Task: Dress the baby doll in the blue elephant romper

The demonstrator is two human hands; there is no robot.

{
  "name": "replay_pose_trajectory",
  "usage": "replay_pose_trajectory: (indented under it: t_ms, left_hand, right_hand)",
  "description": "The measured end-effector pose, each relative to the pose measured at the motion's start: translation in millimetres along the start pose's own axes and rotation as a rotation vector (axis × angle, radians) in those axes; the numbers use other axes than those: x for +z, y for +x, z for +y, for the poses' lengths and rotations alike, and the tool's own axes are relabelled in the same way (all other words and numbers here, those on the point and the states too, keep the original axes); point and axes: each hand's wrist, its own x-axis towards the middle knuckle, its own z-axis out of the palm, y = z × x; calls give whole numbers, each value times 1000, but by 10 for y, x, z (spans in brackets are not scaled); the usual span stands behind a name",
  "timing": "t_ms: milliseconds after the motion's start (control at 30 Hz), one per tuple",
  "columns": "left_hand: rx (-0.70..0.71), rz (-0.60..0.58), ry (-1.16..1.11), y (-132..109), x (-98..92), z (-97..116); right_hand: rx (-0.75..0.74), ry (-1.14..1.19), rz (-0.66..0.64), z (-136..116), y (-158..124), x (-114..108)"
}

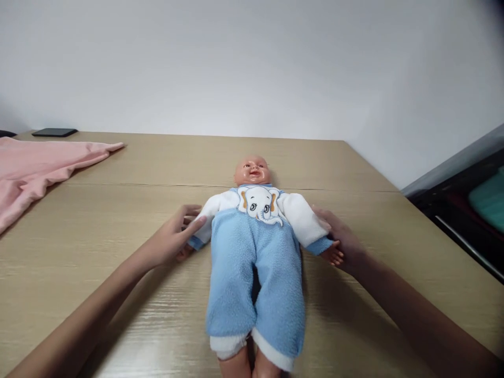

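A baby doll [255,252] lies on its back on the wooden table, head toward the wall and legs toward me. It wears a blue and white fleece outfit with an elephant face [259,205] on the chest. Its arms are spread to the sides. My left hand [177,233] is at the doll's sleeve on the left, fingers apart, the thumb against the white cloth. Beside the other sleeve is my right hand [344,239], loosely open; the doll's arm partly hides its fingers. The doll's feet are outside the view.
A pink cloth [43,165] lies crumpled at the table's left side. Behind it a dark phone-like slab [55,132] rests near the back edge. A seam crosses the tabletop [157,163]. On the right, beyond the table's edge, stands something dark with teal fabric [488,197].
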Motion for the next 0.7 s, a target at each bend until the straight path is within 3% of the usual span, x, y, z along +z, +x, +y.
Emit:
replay_pose_trajectory:
  t_ms: [167, 433, 567, 700]
  left_hand:
    - [-84, -164, -244, -163, 203, 251]
    - [-111, -118, -369, -400, 372, 294]
    - [-82, -106, -357, -699, 420, 290]
    - [-132, -98, -418, -1157, 563, 238]
  right_hand:
    - [118, 47, -2, 221, -124, 73]
    - [-14, 164, 21, 171, -266, 358]
    - [-29, 121, 8, 199, -473, 335]
    - [-25, 26, -19, 310, -788, 240]
